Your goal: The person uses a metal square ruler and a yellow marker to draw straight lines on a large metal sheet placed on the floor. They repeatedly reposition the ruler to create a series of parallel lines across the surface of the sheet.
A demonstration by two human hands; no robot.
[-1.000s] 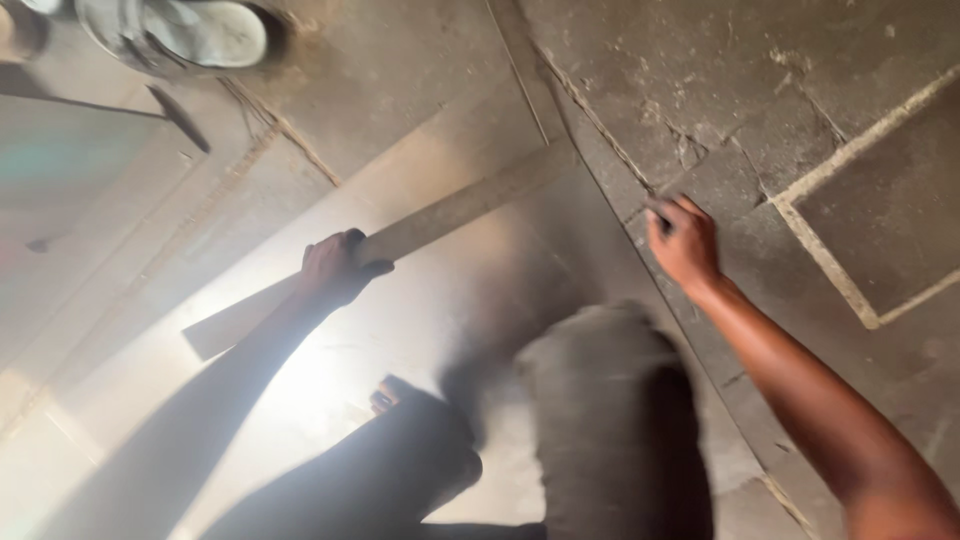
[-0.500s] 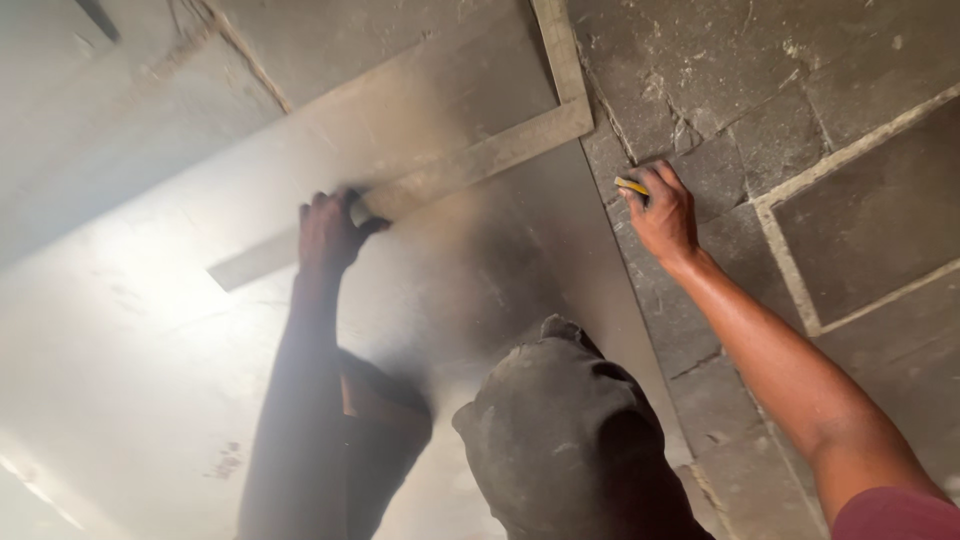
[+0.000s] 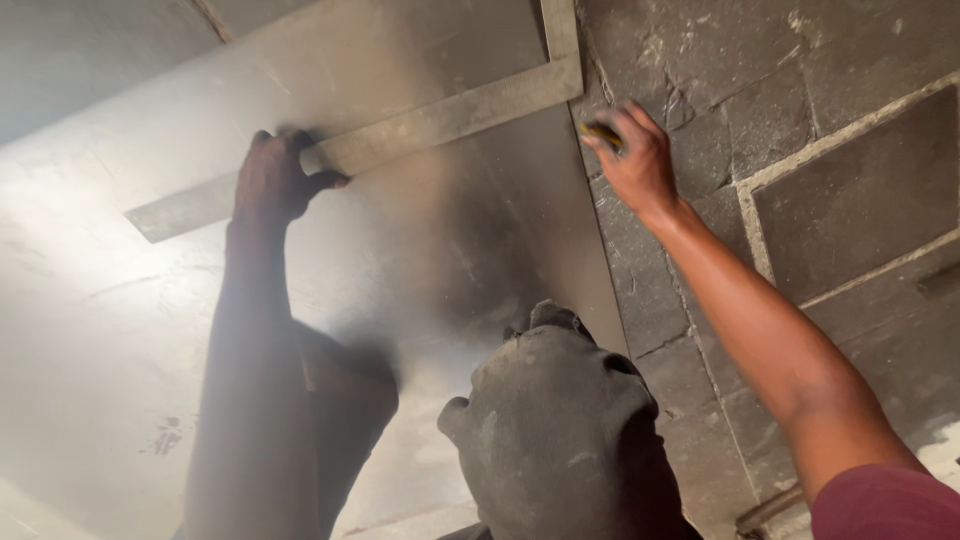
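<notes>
Hands reached out over a pale sheet (image 3: pixel 130 330) lying on a stone-block floor (image 3: pixel 830 200) in the head view, the only one. The left hand (image 3: pixel 275 180) was closed around the long arm of a metal square (image 3: pixel 400 130), thumb hooked over its near edge and fingers over the far one, pressing it flat on the sheet. That long arm ran slantwise from the lower left up to the right, where it met the short arm at a corner close to the sheet's right edge; the short arm went on up out of the picture along that edge.

The right hand (image 3: pixel 635 160) was narrowly curled, its fingers pinched on a small yellowish pencil-like thing (image 3: pixel 602 135), most of it hidden by the fingers, so its kind could not be told for sure. This hand rested just beside the corner of the square, at the line where sheet met floor, over the dark blocks.

Nearer the camera, a bent knee in dusty dark cloth (image 3: pixel 550 420) rose in the middle and covered the lower part of the sheet's edge. The left forearm lay across the sheet, casting a broad shadow. A dark red sleeve (image 3: pixel 885 505) showed at the lower right corner.
</notes>
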